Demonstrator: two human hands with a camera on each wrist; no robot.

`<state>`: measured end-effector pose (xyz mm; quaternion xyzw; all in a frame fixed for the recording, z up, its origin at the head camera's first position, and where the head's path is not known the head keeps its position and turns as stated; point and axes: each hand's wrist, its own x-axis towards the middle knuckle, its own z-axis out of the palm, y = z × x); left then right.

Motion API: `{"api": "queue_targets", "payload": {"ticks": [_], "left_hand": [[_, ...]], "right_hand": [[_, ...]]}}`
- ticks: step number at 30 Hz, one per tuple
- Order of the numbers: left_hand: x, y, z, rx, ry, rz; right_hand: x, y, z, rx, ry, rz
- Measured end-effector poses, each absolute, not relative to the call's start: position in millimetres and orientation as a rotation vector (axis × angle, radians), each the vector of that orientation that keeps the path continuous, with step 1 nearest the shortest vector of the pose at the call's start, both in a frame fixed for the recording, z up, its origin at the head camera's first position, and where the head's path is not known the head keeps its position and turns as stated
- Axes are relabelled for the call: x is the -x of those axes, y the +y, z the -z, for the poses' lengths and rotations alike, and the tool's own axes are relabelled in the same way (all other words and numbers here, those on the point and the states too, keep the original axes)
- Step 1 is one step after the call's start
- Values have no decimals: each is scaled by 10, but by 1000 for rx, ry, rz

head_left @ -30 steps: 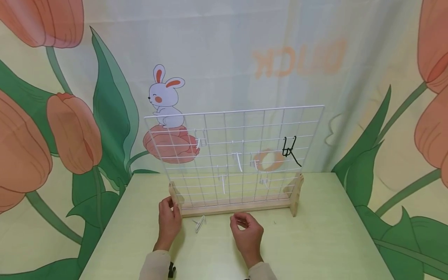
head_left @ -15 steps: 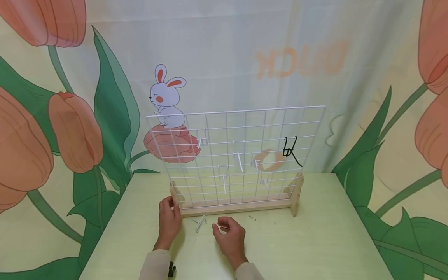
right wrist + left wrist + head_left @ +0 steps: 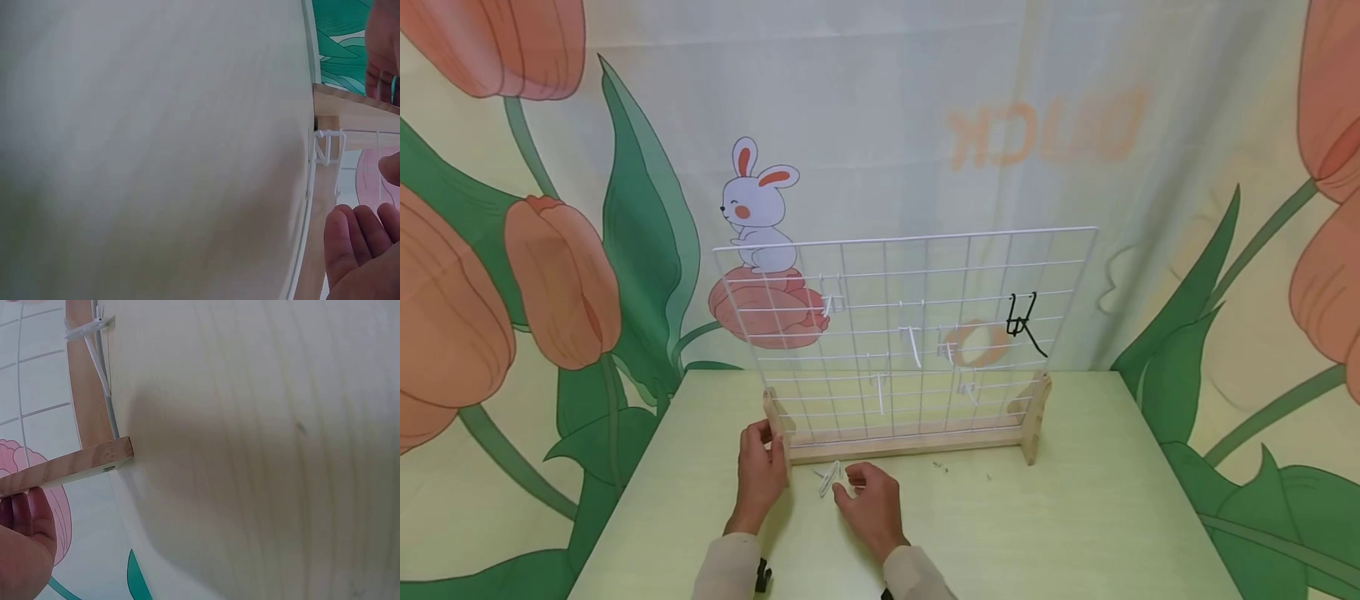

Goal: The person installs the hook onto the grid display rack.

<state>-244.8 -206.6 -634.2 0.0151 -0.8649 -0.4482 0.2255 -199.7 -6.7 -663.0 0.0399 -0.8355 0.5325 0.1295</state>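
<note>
A white wire hook (image 3: 829,479) lies on the table in front of the grid stand's left end. My right hand (image 3: 872,504) is just right of it, thumb and fingers apart with nothing between them. In the right wrist view the hook (image 3: 328,147) appears beyond the parted fingers (image 3: 359,234). My left hand (image 3: 760,467) is at the stand's left wooden side piece (image 3: 81,464). Its loosely bent fingers (image 3: 39,509) touch the outer face of that piece. The white wire grid (image 3: 902,267) stands upright in its wooden base (image 3: 910,446).
Several white hooks hang on the grid, among them one long hook (image 3: 914,346). A black hook (image 3: 1019,321) hangs near its right side. Small dark bits (image 3: 942,467) lie on the table (image 3: 1075,525) before the base. A printed curtain (image 3: 880,108) hangs behind.
My right hand has moved left along the table, from before the middle of the base to beside the loose white hook. The left hand has stayed at the stand's left end.
</note>
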Motion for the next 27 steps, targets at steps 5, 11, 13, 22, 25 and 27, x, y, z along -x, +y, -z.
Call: {"api": "queue_targets", "payload": {"ticks": [5, 11, 13, 22, 25, 27], "left_hand": [[2451, -2059, 6328, -42, -2392, 1250], [2451, -2056, 6309, -54, -2390, 1249], [2451, -2056, 6306, -58, -2392, 1251], [2441, -2050, 6317, -51, -2384, 1245], [2443, -2057, 6327, -49, -2384, 1237], [2445, -2062, 6332, -50, -2389, 1238]], "right_hand": [[2038, -153, 6618, -103, -2446, -1502], [2065, -207, 6614, -84, -2500, -1449], [2073, -214, 6610, -76, -2512, -1444], [2105, -259, 6636, -15, -2568, -1422], [2125, -284, 6648, -19, -2577, -1387], [2139, -299, 6649, -13, -2588, -1369]]}}
